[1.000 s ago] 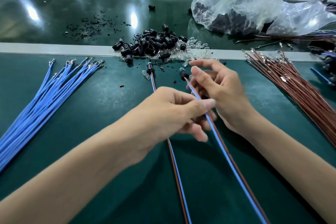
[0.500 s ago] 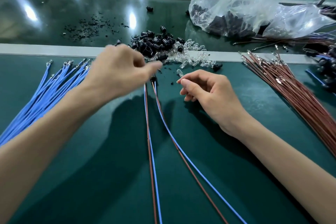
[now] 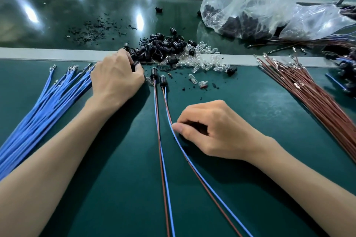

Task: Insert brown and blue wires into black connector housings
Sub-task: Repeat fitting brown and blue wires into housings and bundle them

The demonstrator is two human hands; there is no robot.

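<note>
The right hand point(image 3: 213, 131) has drawn back toward 6 o'clock, fingers curled, thumb against a wire pair point(image 3: 202, 183); whether it pinches, I cannot tell. The left hand point(image 3: 115, 81) has dropped onto the housing pile point(image 3: 165, 44) at 12 o'clock, fingers pinching 1 housing point(image 3: 135, 64).

1. An assembly workshop: a green tabletop point(image 3: 115, 188) serves as a work station.
2. Blue wires point(image 3: 44, 106) and brown wires point(image 3: 308, 90) lie in bulk bundles.
3. Housings point(image 3: 165, 44) and clear bulbs point(image 3: 204, 59) sit in loose heaps.
4. A plastic bag point(image 3: 260, 2) holds more dark parts.
</note>
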